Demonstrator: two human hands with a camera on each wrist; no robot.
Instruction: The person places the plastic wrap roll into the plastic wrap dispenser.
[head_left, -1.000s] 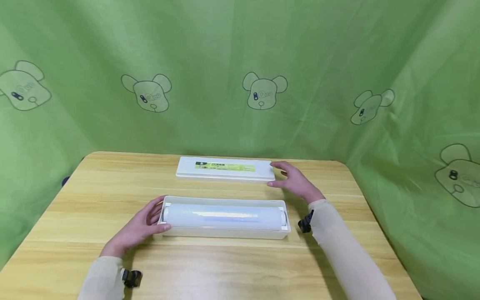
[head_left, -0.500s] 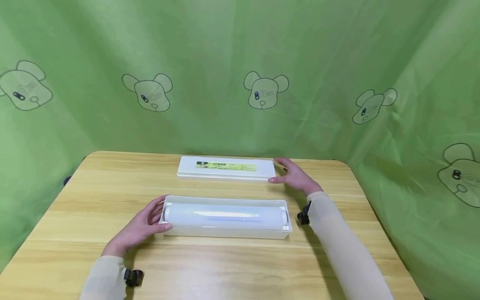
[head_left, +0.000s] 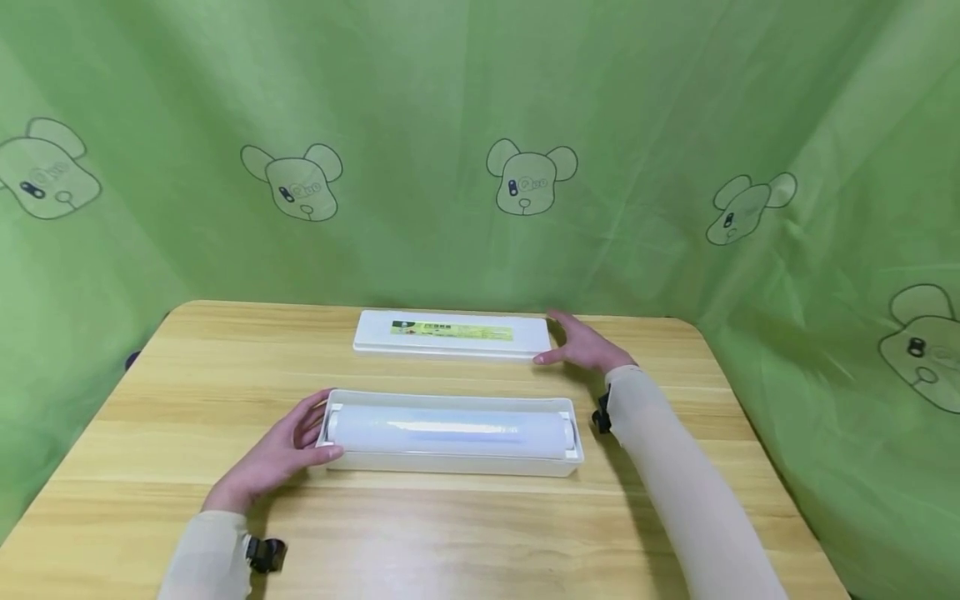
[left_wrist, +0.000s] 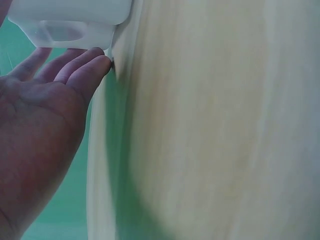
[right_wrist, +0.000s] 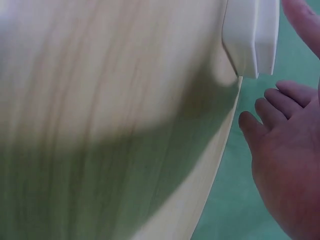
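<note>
Respectively, left and right hands [head_left: 272, 458] [head_left: 588, 347] grip a box [head_left: 450, 462] and bracket a lid [head_left: 452, 335].

Head view, as I read it: open box [head_left: 450, 463], smooth whitish plastic, faintly translucent; roll [head_left: 450, 430] inside, film-like plastic, glossy, bright reflected streak. Lid [head_left: 377, 334], smooth white plastic, low sheen; label [head_left: 453, 331] printed, paper or plastic I cannot tell. Tabletop [head_left: 420, 542], smooth wood grain, soft sheen. Curtain [head_left: 412, 250], matt creased cloth. Sleeves [head_left: 206, 554], matt pale cloth.
</note>
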